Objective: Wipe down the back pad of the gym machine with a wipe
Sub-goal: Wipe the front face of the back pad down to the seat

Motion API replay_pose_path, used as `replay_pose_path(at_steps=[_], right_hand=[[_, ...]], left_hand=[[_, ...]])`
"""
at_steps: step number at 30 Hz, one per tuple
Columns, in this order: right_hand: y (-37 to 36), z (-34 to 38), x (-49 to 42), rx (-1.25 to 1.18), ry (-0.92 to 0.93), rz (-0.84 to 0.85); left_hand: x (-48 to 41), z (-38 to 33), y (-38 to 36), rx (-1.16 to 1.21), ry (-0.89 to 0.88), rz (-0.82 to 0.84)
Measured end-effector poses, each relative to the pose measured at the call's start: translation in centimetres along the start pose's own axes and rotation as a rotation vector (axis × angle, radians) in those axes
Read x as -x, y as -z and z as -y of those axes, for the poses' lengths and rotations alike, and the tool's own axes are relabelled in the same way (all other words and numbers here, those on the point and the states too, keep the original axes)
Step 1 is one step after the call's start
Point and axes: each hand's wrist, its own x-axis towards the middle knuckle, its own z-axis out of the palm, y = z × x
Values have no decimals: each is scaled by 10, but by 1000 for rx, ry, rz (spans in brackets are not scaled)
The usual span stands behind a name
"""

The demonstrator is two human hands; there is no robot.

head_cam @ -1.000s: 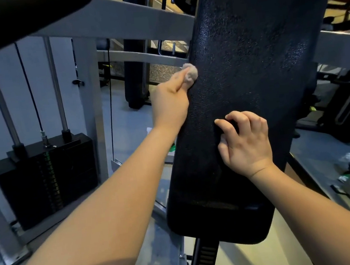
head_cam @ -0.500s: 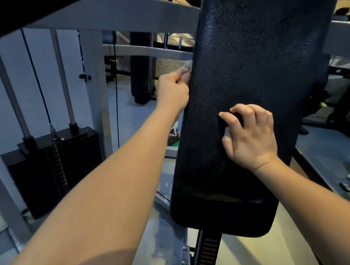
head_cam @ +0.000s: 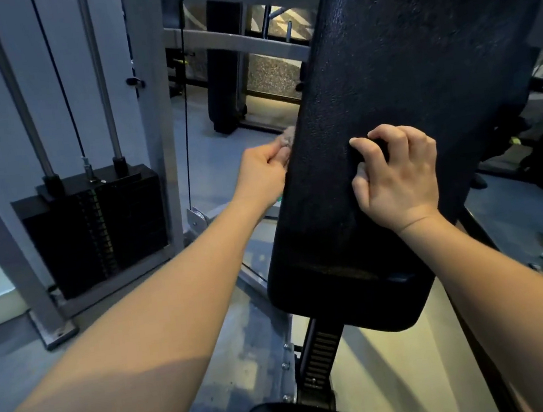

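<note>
**Fingers [head_cam: 274, 158] pinching the wipe at the pad's left edge**

Fingers of the left hand [head_cam: 261, 176] are clamping together on a small bunched wipe [head_cam: 287, 137] and pressing it against the left edge of the back pad [head_cam: 385, 89], just left of the frame's centre. Only a pale lump of the wipe is showing above the knuckles; the rest is sitting hidden inside the grip.

From those fingers, the pad's broad black face is lying directly to the right. Its long axis is running from the rounded bottom end at lower centre up toward the upper right corner, leaning that way rather than standing straight. The wipe is meeting the edge roughly a third of the way up the visible length, so most of the pad is stretching above it and to the right.

On the face itself, right of centre, the right hand [head_cam: 399, 173] is bracing with its fingers curled, tips digging into the surface and holding nothing. The left hand, carrying the wipe, is therefore looking like the one to sweep, probably along the long axis.

Further out, a weight stack [head_cam: 95, 227] is standing at middle left, and a ribbed adjustment post [head_cam: 319, 354] is descending from the pad's bottom end.
</note>
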Motion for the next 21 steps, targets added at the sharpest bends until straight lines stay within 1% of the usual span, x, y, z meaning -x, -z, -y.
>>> replay_pose_path(at_steps=[3, 5, 7, 9, 11, 12, 14, 17, 18, 21], right_hand=[[0, 0, -1, 1, -6, 13], [0, 0, -1, -2, -6, 9], [0, 0, -1, -8, 0, -3], [1, 0, -1, -5, 3, -7], [1, 0, -1, -2, -5, -1], [1, 1, -1, -2, -8, 3], [1, 1, 0, -13, -7, 10], [0, 0, -1, -24, -13, -22], [0, 0, 0, -23, -15, -26], [0, -1, 0, -10, 2, -12]], left_hand=[[30, 34, 1, -58, 77, -31], [32, 34, -3, -19, 78, -54], [18, 9, -5, 16, -1, -110], [-3, -24, -9, -4, -163, -175], [-13, -45, -16, -50, -283, -199], [-12, -46, -19, -84, -309, -207], [2, -34, -19, -141, -303, -222], [29, -3, -11, -323, -279, -206], [32, -3, -10, -371, -280, -215], [12, -32, -14, -361, -351, -284]])
